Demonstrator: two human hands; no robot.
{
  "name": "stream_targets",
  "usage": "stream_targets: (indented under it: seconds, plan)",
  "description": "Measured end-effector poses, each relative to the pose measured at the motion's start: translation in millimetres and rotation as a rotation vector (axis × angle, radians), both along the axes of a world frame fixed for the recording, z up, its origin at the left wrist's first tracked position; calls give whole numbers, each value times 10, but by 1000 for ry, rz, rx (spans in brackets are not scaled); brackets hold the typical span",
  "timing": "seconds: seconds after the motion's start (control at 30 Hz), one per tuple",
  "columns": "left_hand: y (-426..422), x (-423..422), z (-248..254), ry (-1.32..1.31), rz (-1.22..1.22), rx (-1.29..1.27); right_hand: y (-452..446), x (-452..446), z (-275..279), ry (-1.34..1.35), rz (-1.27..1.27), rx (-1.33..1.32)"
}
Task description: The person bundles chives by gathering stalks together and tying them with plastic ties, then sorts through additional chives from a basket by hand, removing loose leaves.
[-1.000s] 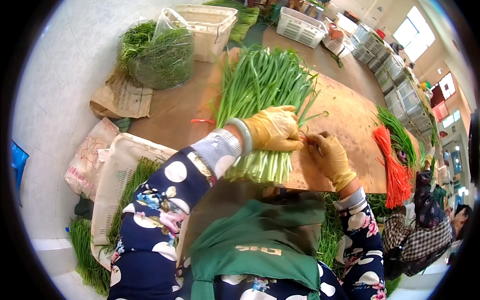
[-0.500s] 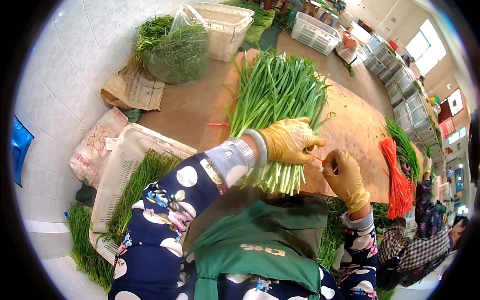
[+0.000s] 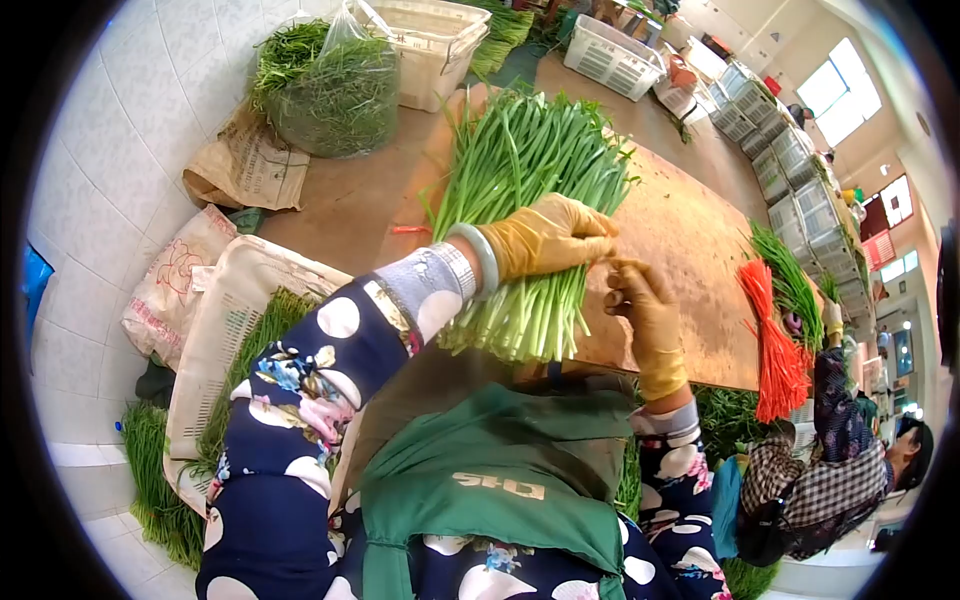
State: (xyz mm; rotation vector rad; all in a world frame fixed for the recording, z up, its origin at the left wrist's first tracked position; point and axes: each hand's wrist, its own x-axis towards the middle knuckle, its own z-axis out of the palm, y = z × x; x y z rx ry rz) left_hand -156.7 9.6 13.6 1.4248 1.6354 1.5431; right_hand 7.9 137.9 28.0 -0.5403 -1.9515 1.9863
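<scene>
Across green stalks (image 3: 530,165) — the left hand (image 3: 556,238) lies.

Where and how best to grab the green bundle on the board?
Likely by the pale stalks of the green bundle, palm down, from the near side: they lie close and roughly parallel, ends toward the wearer, while the far leaves splay.

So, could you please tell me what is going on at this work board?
A gloved left hand lies across a bundle of long green stalks on the wooden board. The gloved right hand is beside the bundle, its fingers bent close to the left fingertips; whether they hold anything is too small to tell. Loose red strips lie by the board's right edge, and a white crate with more greens stands at the left.
</scene>
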Motion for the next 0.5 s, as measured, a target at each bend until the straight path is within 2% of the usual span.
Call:
stream_targets:
  seconds: [0.13, 0.23, 0.3, 0.37, 0.43, 0.47, 0.5]
  plan:
    - [13, 29, 35, -82, -33, 14, -137, -130, -294, 142, -29, 11]
    - [-24, 9, 86, 57, -36, -14, -214, -145, -299, 205, 4, 13]
    - [-57, -15, 207, 354, -34, 33, -200, -115, -308, 238, -62, 42]
    - [-190, -16, 464, 394, 43, 123, -125, -107, -313, 229, -35, 17]
    - [-357, -91, 716, 330, 173, 440, -117, -115, -326, 172, -69, 55]
    - [-521, -113, 836, 338, 180, 429, -135, -112, -355, 209, -82, 24]
    - [-783, -143, 950, 364, 287, 368, -142, -102, -380, 213, -75, 9]
